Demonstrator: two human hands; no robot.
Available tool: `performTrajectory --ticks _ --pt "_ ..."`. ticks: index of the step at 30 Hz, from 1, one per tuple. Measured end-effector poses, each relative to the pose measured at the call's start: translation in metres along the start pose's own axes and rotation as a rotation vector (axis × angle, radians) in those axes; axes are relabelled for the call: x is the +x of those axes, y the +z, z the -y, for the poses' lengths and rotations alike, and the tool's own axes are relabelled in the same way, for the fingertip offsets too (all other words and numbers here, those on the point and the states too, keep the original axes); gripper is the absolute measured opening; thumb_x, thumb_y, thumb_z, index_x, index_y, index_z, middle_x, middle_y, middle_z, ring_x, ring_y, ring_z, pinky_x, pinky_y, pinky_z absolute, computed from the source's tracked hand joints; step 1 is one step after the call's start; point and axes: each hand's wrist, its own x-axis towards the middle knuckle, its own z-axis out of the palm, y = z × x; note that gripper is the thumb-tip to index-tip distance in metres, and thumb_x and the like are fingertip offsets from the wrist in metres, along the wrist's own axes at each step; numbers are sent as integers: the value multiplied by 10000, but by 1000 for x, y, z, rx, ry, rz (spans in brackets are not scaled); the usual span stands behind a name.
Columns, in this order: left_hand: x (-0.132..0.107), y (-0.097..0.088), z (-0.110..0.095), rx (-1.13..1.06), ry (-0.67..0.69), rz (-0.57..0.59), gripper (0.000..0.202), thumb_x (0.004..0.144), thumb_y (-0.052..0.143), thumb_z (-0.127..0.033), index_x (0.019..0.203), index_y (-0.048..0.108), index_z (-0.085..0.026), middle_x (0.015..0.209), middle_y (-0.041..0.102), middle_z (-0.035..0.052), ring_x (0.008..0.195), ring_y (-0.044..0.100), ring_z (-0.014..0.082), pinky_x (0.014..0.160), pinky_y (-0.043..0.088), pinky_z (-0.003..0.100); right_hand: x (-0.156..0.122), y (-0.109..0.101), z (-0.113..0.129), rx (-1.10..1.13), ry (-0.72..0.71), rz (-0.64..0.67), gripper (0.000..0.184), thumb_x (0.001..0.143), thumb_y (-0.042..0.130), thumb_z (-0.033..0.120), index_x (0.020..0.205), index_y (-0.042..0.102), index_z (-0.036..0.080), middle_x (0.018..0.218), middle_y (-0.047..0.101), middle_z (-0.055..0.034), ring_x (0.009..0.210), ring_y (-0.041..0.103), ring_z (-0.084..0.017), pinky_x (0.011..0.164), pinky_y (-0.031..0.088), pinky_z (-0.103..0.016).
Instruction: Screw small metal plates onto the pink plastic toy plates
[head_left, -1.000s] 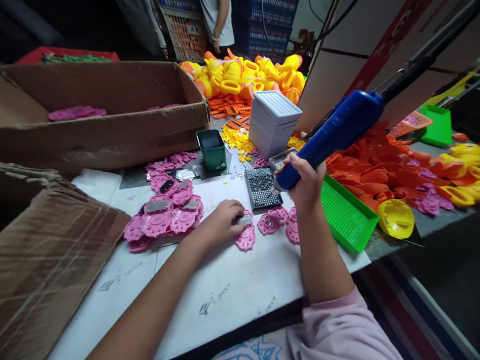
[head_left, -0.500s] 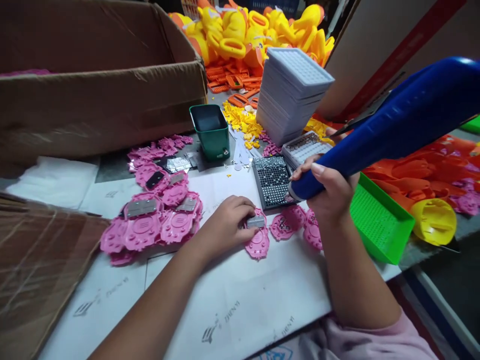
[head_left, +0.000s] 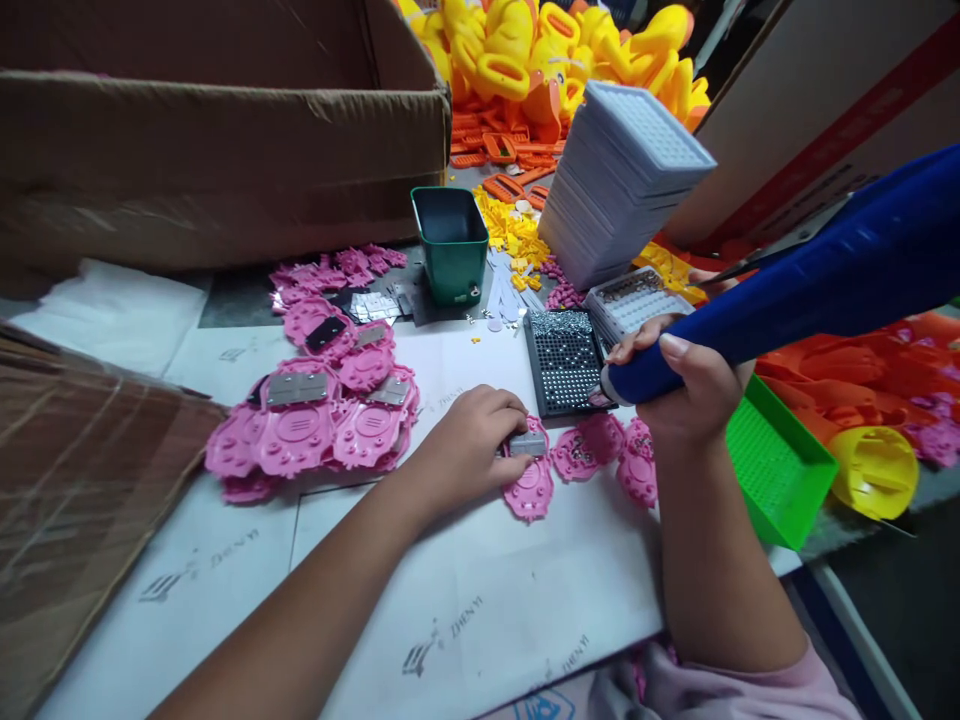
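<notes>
My left hand has its fingers and thumb on either side of a pink plastic shell, which lies flat on the white sheet with a grey metal plate at its upper end. My right hand is wrapped around a blue electric screwdriver. The tool slants down to the left, its tip at the lower right edge of a black screw tray with many silver screws in its holes. Right of the held shell lie more pink shells, one with small metal parts in it.
Pink shells with grey plates are heaped on the left. A green cup, a stack of white trays and yellow parts stand behind. A cardboard box bounds the back left; a bright green tray sits right.
The view has shifted slightly, so most things appear a little further right. My left hand stays on the pink shell, and the screwdriver tip remains by the screw tray's lower right edge.
</notes>
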Motion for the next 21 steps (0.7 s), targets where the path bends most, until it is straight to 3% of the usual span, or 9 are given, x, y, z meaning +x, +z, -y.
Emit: performTrajectory --ticks 10,15,21 --pt "0 1 -3 -13 -14 -24 107 779 677 -176 876 670 -132 1003 682 92 954 579 251 876 464 413 -2 1 5 -37 14 -21 166 581 639 205 739 604 240 561 591 66 447 579 -130 482 505 -290" --pt "0 1 -4 -8 -31 -7 122 771 647 -173 890 664 -153 1018 682 86 955 577 247 879 469 404 -3 -6 26 0 -43 29 105 665 628 225 751 660 276 613 599 46 505 576 -134 513 505 -304" --pt "1 1 -4 -1 -26 -4 147 766 667 -166 905 685 -124 1000 683 96 956 580 253 884 466 400 -17 7 48 37 106 194 382 634 793 261 971 682 402 603 590 59 520 557 -145 577 546 -329"
